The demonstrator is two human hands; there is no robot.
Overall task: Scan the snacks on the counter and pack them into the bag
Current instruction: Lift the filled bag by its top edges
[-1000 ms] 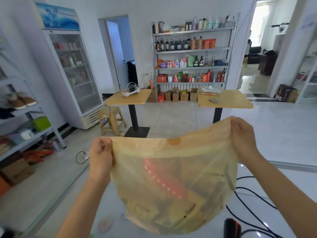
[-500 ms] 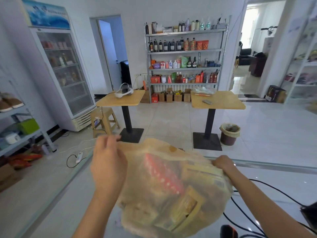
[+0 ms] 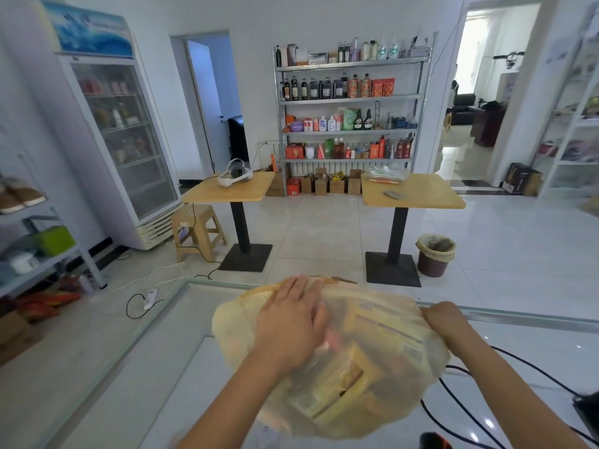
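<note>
Two hands are on the one bag [image 3: 389, 377]. The right hand [image 3: 444, 322] has its fingers curled over the bag's right edge and grips the plastic there. The left hand [image 3: 291, 322] lies palm down on the top left of the bag, its fingers stretched out fairly straight and pressing on the plastic rather than closing round it; the fingertips are blurred, so the finer detail of that touch is not clear.

The bag is thin, yellowish and see-through, bulging and rumpled, and it sits low in front of the person on the glass counter [image 3: 181, 367]. The snacks [image 3: 353, 374] are inside it, a jumble of flat yellow and tan packets showing through the film. Black cables [image 3: 534, 368] trail over the counter to the right of the bag, past the right forearm.

Beyond the counter's far edge stand two small wooden tables [image 3: 418, 196] on black pedestals. A white headset [image 3: 234, 177] rests on the left one. A dark bin [image 3: 435, 256] with a yellow liner stands just beside the right one's base, and a plastic stool [image 3: 196, 230] stands by the left. Against the back wall are metal shelves [image 3: 350, 98] crowded with bottles and boxes, and a glass-doored fridge [image 3: 126, 147] stands to the left.
</note>
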